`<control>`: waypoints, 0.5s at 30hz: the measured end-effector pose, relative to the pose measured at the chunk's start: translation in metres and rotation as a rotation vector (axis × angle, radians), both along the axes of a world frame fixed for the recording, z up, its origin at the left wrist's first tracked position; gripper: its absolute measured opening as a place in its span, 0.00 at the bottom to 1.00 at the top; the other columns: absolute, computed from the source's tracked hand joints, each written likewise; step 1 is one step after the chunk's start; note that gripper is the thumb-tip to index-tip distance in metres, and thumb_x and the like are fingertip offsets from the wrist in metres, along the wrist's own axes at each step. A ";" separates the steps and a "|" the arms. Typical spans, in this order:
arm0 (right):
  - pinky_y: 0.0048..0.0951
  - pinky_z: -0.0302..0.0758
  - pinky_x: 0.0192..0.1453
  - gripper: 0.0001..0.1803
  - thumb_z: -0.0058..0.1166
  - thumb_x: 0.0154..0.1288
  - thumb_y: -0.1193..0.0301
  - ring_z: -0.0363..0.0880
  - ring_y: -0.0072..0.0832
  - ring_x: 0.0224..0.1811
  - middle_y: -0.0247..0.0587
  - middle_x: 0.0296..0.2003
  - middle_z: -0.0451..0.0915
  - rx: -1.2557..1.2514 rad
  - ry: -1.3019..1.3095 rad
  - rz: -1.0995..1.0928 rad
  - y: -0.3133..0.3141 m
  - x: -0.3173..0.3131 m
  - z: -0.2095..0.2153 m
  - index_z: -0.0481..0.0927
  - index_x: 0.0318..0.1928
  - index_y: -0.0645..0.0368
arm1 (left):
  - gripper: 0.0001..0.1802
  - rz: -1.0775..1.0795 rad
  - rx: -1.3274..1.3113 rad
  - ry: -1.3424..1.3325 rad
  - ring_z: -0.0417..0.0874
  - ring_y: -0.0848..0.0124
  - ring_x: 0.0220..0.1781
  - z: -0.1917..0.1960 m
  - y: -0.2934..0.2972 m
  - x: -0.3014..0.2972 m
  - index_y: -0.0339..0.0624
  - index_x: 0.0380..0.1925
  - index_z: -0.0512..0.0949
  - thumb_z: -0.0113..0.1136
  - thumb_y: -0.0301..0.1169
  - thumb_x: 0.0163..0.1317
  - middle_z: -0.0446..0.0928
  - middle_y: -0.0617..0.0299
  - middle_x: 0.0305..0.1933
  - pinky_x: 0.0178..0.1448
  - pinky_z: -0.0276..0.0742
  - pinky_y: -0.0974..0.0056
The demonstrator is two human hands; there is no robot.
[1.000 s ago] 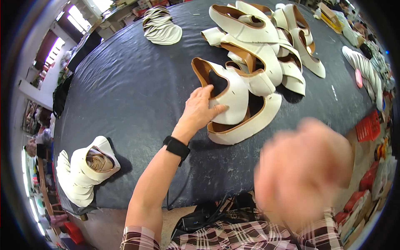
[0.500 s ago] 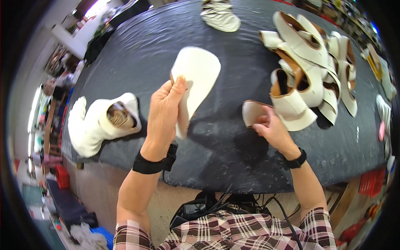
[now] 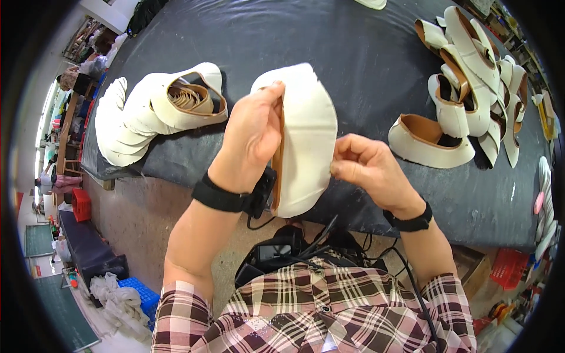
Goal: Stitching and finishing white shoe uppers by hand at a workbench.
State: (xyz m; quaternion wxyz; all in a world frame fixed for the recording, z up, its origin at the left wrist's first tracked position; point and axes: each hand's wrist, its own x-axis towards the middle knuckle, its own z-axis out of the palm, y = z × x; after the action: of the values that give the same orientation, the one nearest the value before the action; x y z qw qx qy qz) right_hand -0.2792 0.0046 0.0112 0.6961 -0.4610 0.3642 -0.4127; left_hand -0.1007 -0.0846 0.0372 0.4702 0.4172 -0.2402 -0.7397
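Note:
Before me my left hand (image 3: pixel 252 135) is closed on a white shoe upper (image 3: pixel 309 141) with a tan lining edge, held up off the table. More white material shows behind my left fingertips; I cannot tell if it is a separate piece. At the upper's right edge, my right hand (image 3: pixel 368 170) has thumb and fingers pinched together on the rim. Nested white uppers (image 3: pixel 135 112) lie in a curved stack to the left. Off to the right is a loose upper (image 3: pixel 432 147) with its tan inside facing up, beside a heap of similar uppers (image 3: pixel 477 76).
Dark sheeting covers the table (image 3: pixel 353 76), whose near edge runs just beyond my body. A white piece (image 3: pixel 372 3) is cut off at the far edge of view. White twisted strands (image 3: pixel 545 206) hang at the right. Black cables (image 3: pixel 406 265) lie against my shirt.
My right hand has left the heap and come to the held piece. The white upper is now upright between my hands. The view has shifted, so the stack and heap appear higher.

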 end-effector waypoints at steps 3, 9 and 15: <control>0.16 0.70 0.34 0.08 0.53 0.62 0.73 0.71 0.14 0.29 0.31 0.29 0.78 0.002 0.059 -0.079 -0.008 0.019 -0.010 0.78 0.39 0.66 | 0.10 -0.066 -0.144 0.037 0.76 0.66 0.46 -0.012 -0.021 0.000 0.29 0.42 0.70 0.44 0.26 0.67 0.75 0.53 0.43 0.55 0.71 0.64; 0.15 0.73 0.27 0.05 0.52 0.62 0.74 0.74 0.15 0.24 0.33 0.25 0.77 0.195 -0.062 -0.369 -0.020 0.024 -0.036 0.78 0.32 0.62 | 0.27 -0.536 -0.241 -0.449 0.77 0.71 0.43 -0.027 -0.003 0.043 0.32 0.52 0.65 0.43 0.48 0.68 0.78 0.56 0.40 0.49 0.70 0.67; 0.16 0.74 0.31 0.06 0.52 0.61 0.74 0.74 0.16 0.27 0.34 0.27 0.79 0.289 -0.184 -0.361 -0.015 0.049 -0.009 0.79 0.36 0.65 | 0.33 -0.508 -0.313 -0.422 0.79 0.72 0.45 -0.015 0.035 0.057 0.34 0.59 0.58 0.62 0.25 0.56 0.78 0.54 0.43 0.52 0.71 0.70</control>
State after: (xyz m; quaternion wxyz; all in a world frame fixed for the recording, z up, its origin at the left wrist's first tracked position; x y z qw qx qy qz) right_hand -0.2298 -0.0102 0.0025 0.7000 -0.2446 0.4311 -0.5141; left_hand -0.0433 -0.0499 0.0222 0.2695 0.4108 -0.5382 -0.6848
